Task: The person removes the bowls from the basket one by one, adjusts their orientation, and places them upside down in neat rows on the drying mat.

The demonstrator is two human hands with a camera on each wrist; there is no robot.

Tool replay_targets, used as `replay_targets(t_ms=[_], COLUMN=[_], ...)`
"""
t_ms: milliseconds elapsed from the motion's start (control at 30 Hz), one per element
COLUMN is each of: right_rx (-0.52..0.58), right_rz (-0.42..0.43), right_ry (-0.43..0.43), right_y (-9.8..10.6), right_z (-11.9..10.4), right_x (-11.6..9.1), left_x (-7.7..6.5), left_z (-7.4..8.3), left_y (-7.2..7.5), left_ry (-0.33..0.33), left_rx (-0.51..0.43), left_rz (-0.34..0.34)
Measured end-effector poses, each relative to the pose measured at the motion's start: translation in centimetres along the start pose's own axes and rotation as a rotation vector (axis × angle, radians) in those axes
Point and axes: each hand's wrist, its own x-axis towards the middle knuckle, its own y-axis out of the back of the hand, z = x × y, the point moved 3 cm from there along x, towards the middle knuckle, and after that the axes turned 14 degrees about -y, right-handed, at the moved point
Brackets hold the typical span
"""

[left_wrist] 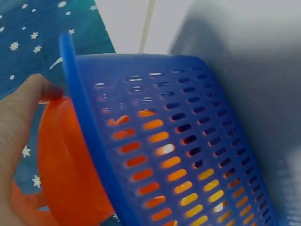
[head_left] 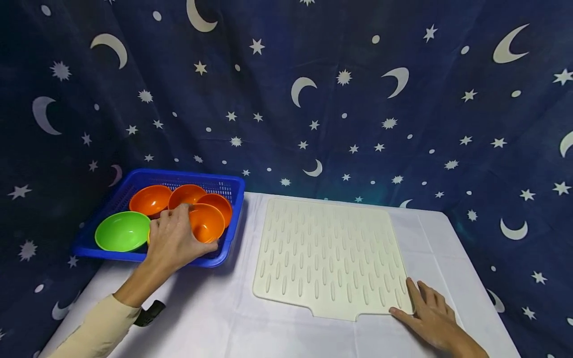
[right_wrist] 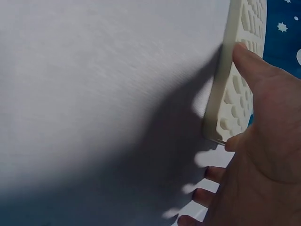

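At the blue basket [head_left: 234,196], my left hand [head_left: 173,237] grips an orange bowl [head_left: 208,224] by its rim, thumb on the near side. In the left wrist view the thumb overlaps the rim of that orange bowl [left_wrist: 70,165], beside the basket's slotted wall [left_wrist: 188,113]. My right hand [head_left: 430,315] rests at the near right corner of a cream ridged drying mat [head_left: 331,253]. Its thumb lies on the front edge and its other fingers are spread, as the right wrist view shows of the hand [right_wrist: 268,141] and the mat [right_wrist: 233,89].
Three more orange bowls, one of them this orange bowl [head_left: 150,200], and a green bowl [head_left: 123,231] sit in the basket. A bit of yellow shows behind the left hand. A white cloth [head_left: 210,318] covers the table, with a dark star-patterned curtain [head_left: 286,99] behind.
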Motion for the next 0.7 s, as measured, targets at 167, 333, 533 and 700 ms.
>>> replay_targets(t_ms=[167,333,533,700], right_rx=[0.024,0.039,-0.043,-0.050], right_rz=[-0.028,-0.058,-0.069,-0.058], right_ry=[0.009,0.005,-0.011,-0.011], right_y=[0.4,0.5,0.2,-0.3], right_z=[-0.3,-0.2,0.5,1.5], right_x=[0.5,0.7,1.4,2.1], left_x=[0.1,0.3,0.2,0.3], left_z=[0.8,1.8,3.5,4.9], left_y=[0.8,1.2,1.5,1.3], left_ry=[0.035,0.045,0.028,-0.011], left_rx=[-0.057,-0.096,-0.153,-0.169], left_rz=[0.064,0.131,0.176,0.206])
